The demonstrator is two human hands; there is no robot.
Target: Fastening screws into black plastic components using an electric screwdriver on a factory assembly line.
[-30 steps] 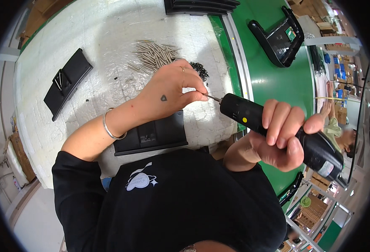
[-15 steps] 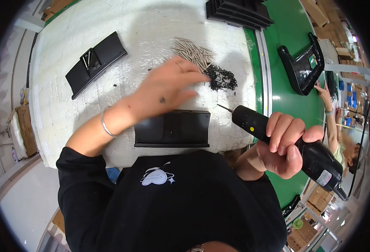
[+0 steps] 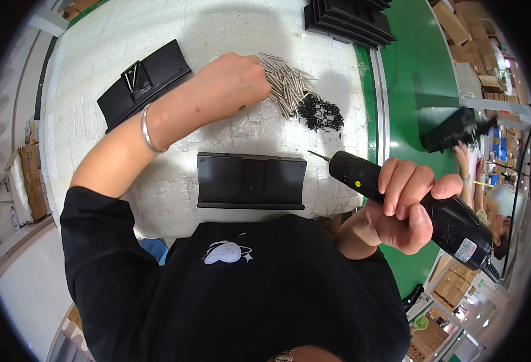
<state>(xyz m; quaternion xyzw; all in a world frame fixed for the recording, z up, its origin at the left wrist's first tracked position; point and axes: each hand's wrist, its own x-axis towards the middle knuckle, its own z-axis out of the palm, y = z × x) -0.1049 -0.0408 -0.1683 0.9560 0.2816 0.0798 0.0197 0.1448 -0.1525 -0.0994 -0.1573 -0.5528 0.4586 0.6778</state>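
My right hand (image 3: 401, 208) grips a black electric screwdriver (image 3: 416, 205), its bit pointing left over the table's near edge. A flat black plastic part (image 3: 250, 181) lies on the white table (image 3: 229, 36) just left of the bit. My left hand (image 3: 232, 81) reaches forward, its fingers curled at the left edge of a pile of silver metal pins (image 3: 286, 81). Whether it holds a pin is hidden. A small heap of black screws (image 3: 321, 113) lies right of the pins. A silver bracelet (image 3: 148, 130) circles my left wrist.
Another black part (image 3: 142, 81) with a metal clip lies at the far left of the table. A stack of black parts (image 3: 350, 21) stands at the far edge. A green conveyor (image 3: 410, 78) runs along the right, carrying a black part (image 3: 452, 130) that another person's hand (image 3: 461, 154) touches.
My left hand moved away from the screwdriver bit and forward to the pile of pins. The screwdriver stayed in my right hand, tip near the black part.
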